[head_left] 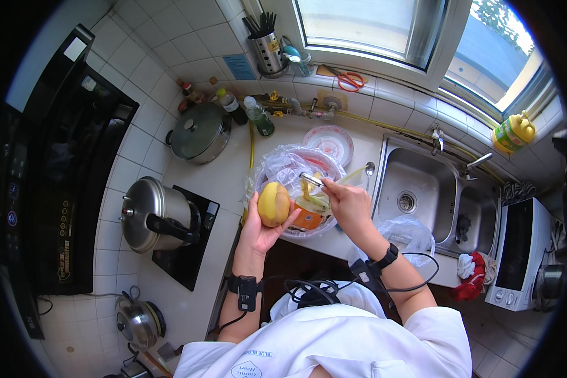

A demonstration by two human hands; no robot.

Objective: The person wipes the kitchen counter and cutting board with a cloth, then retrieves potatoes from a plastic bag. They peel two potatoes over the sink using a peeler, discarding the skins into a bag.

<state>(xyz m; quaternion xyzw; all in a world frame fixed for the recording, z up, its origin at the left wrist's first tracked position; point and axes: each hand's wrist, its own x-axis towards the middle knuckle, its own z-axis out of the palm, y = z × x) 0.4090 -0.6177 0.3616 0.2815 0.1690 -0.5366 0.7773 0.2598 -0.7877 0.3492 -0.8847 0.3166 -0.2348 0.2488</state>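
Observation:
A potato point(274, 205), pale yellow where bare and brown along its right side, rests in my left hand point(259, 225), whose fingers curl round it from below. A peeler point(311, 180) with a metal head is gripped in my right hand point(351, 205), just right of the potato and apart from it. A yellowish strip of peel point(306, 189) hangs by the peeler's head. Beneath both hands stands a basin lined with a clear plastic bag point(272, 165), holding peelings and an orange-and-white package point(306, 219).
A patterned plate point(329, 143) and a spoon point(370, 168) lie behind the basin. To the right are a double sink point(416, 173) and a crumpled plastic bag point(409, 236). A pressure cooker point(159, 211) sits on the left hob; a lidded pot point(198, 133) and bottles point(258, 116) stand farther back.

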